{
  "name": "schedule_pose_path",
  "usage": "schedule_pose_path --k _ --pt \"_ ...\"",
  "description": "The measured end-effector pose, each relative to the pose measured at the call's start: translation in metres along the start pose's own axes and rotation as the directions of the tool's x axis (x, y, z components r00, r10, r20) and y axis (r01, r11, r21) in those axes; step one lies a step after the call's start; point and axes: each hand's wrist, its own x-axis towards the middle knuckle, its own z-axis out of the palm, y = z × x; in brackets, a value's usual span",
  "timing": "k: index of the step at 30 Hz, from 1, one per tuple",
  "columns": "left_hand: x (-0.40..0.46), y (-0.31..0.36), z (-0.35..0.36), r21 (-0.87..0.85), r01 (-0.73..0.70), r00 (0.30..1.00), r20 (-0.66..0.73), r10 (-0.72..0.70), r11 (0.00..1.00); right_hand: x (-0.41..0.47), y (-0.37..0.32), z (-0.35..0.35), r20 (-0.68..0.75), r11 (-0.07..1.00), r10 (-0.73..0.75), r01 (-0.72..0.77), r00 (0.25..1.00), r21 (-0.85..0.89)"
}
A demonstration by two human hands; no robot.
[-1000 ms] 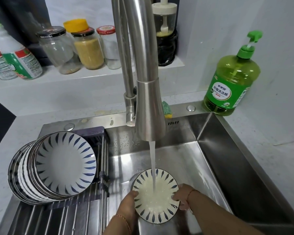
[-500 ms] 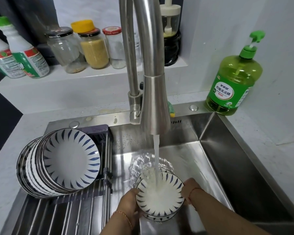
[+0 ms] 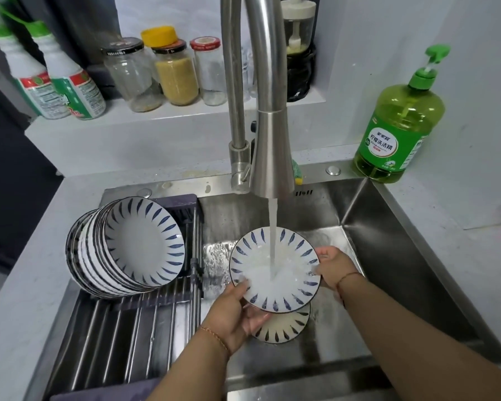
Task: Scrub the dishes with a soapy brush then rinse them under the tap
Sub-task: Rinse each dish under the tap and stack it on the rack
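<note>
Now both hands hold a blue-leaf dish (image 3: 275, 270) under the tap (image 3: 272, 157) stream: left hand (image 3: 237, 316) grips rim at 7 o'clock, right hand (image 3: 334, 269) pinches 3 o'clock edge. 2nd dish (image 3: 284, 328) below in sink (image 3: 417, 285); washed stack (image 3: 128, 244) at 9 o'clock.

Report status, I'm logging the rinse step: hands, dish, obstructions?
Left hand and right hand grip the plate by opposite rims. Tap stream hits its centre. Second plate lies beneath; nothing blocking.

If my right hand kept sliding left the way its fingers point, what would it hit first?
The right hand already grips the plate under the tap stream; beyond the plate it would probably meet the left hand, though depth is unclear.
</note>
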Motion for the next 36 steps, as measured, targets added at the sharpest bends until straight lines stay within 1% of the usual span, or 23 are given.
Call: schedule_pose_path --k 3,5,6,7,8,10,11,12,13,16,17,18,19,20,21,23,24,26,29,32,34,35,36 --pt "-0.004 -0.003 -0.003 0.014 -0.049 0.999 -0.013 0.049 0.999 -0.016 -0.002 0.001 0.021 0.998 -0.069 0.068 0.997 0.014" --pt "-0.006 -0.006 -0.004 0.023 -0.072 0.996 -0.051 0.073 0.997 -0.03 -0.003 0.002 0.053 0.975 -0.19 0.194 0.98 -0.108" --pt "-0.007 -0.007 -0.004 0.019 -0.081 0.995 -0.061 0.082 0.997 -0.037 -0.004 0.001 0.07 0.924 -0.288 0.296 0.955 -0.242" --pt "-0.008 -0.007 -0.004 0.015 -0.092 0.994 -0.063 0.092 0.996 -0.043 -0.002 0.001 0.107 0.828 -0.388 0.397 0.915 -0.397" --pt "-0.008 -0.007 -0.004 0.019 -0.103 0.992 -0.065 0.104 0.995 -0.05 -0.002 0.0 0.168 0.695 -0.461 0.472 0.871 -0.542" --pt "-0.008 -0.008 -0.005 0.023 -0.119 0.99 -0.079 0.12 0.993 -0.059 0.004 0.001 0.296 0.432 -0.473 0.511 0.83 -0.743" --pt "-0.007 -0.007 -0.004 0.02 -0.128 0.988 -0.085 0.129 0.992 -0.063 0.009 0.002 0.35 0.322 -0.478 0.531 0.806 -0.784" --pt "-0.007 -0.006 -0.005 0.023 -0.137 0.987 -0.084 0.139 0.99 -0.069 0.015 0.005 0.391 0.242 -0.493 0.554 0.777 -0.796" --pt "-0.006 -0.005 -0.005 0.023 -0.146 0.986 -0.079 0.147 0.989 -0.076 0.019 0.008 0.433 0.194 -0.51 0.59 0.743 -0.783" --pt "-0.005 -0.005 -0.006 0.024 -0.177 0.983 -0.053 0.178 0.984 -0.097 0.024 0.021 0.522 0.168 -0.509 0.674 0.684 -0.72" --pt "-0.004 -0.007 -0.005 0.033 -0.193 0.98 -0.041 0.194 0.981 -0.105 0.018 0.027 0.558 0.181 -0.495 0.707 0.666 -0.684" --pt "-0.003 -0.009 -0.006 0.044 -0.206 0.978 -0.025 0.208 0.978 -0.112 0.009 0.034 0.605 0.216 -0.479 0.754 0.636 -0.621" --pt "-0.003 -0.011 -0.006 0.053 -0.212 0.977 -0.005 0.213 0.976 -0.115 0.005 0.041 0.624 0.29 -0.474 0.779 0.621 -0.555" --pt "-0.003 -0.013 -0.008 0.069 -0.209 0.978 0.01 0.208 0.976 -0.116 -0.002 0.046 0.655 0.407 -0.399 0.764 0.642 -0.501" --pt "-0.005 -0.013 -0.008 0.091 -0.201 0.979 0.02 0.2 0.975 -0.113 -0.009 0.051 0.673 0.488 -0.352 0.741 0.651 -0.461" --pt "-0.008 -0.015 -0.01 0.139 -0.197 0.98 0.043 0.193 0.97 -0.103 -0.019 0.058 0.668 0.546 -0.355 0.725 0.654 -0.42" --pt "-0.01 -0.017 -0.01 0.16 -0.197 0.98 0.055 0.191 0.967 -0.096 -0.02 0.058 0.67 0.527 -0.348 0.728 0.655 -0.438" --pt "-0.014 -0.019 -0.009 0.191 -0.197 0.98 0.062 0.188 0.962 -0.079 -0.022 0.055 0.672 0.407 -0.319 0.737 0.668 -0.54" --pt "-0.017 -0.021 -0.007 0.182 -0.188 0.982 0.046 0.182 0.965 -0.059 -0.024 0.041 0.6 0.263 -0.344 0.688 0.722 -0.677" --pt "-0.019 -0.018 -0.009 0.166 -0.199 0.98 0.043 0.194 0.966 -0.062 -0.023 0.023 0.55 0.166 -0.336 0.623 0.765 -0.765" --pt "-0.021 -0.016 -0.009 0.158 -0.211 0.977 0.033 0.208 0.965 -0.075 -0.02 0.011 0.526 0.14 -0.326 0.59 0.786 -0.795" --pt "-0.022 -0.015 -0.009 0.155 -0.22 0.975 0.027 0.219 0.963 -0.082 -0.015 0.007 0.521 0.13 -0.342 0.588 0.782 -0.798" --pt "-0.023 -0.014 -0.009 0.153 -0.23 0.973 0.021 0.229 0.961 -0.089 -0.008 0.005 0.528 0.089 -0.372 0.596 0.763 -0.798"
